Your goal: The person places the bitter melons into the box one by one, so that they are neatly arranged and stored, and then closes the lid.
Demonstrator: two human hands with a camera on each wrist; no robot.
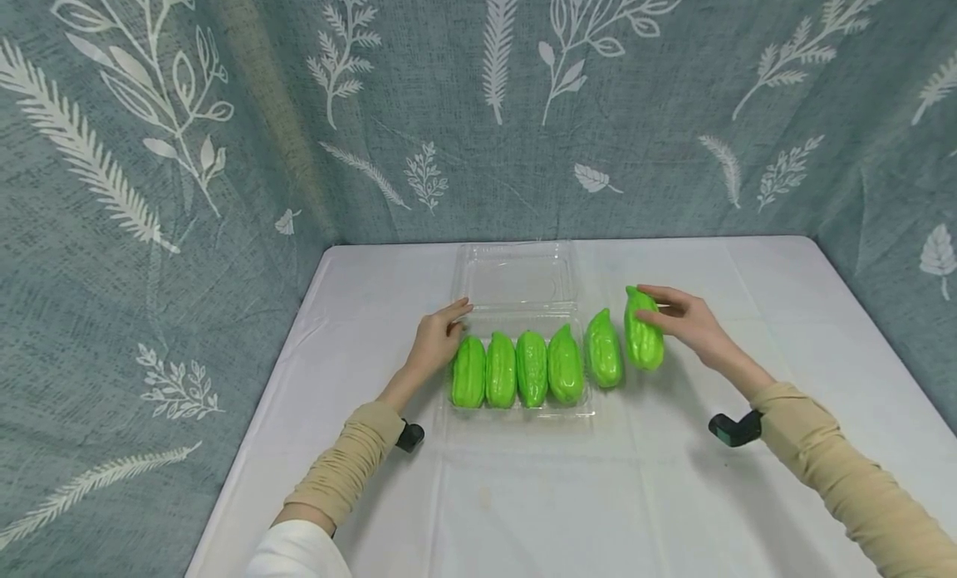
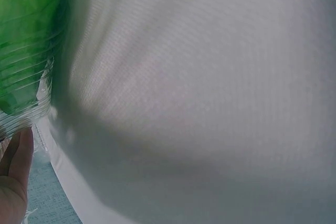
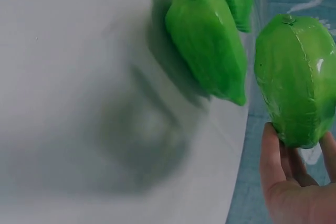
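My right hand (image 1: 689,322) grips a glossy green gourd (image 1: 641,333) with a pointed tip, holding it above the white cloth; in the right wrist view the fingers clasp the tapered end of this gourd (image 3: 296,80). A second gourd (image 1: 604,350) lies just left of it, beside the clear plastic container (image 1: 516,413). Several more gourds (image 1: 532,369) stand side by side inside the container. With extended fingers, my left hand (image 1: 435,339) touches the container's back left corner; the left wrist view shows those fingers (image 2: 20,156) against its ribbed wall.
The container's clear hinged lid (image 1: 516,275) lies folded back behind it. A white cloth (image 1: 516,503) covers the table, and blue-grey leaf-patterned curtains (image 1: 449,88) hang at the back and sides.
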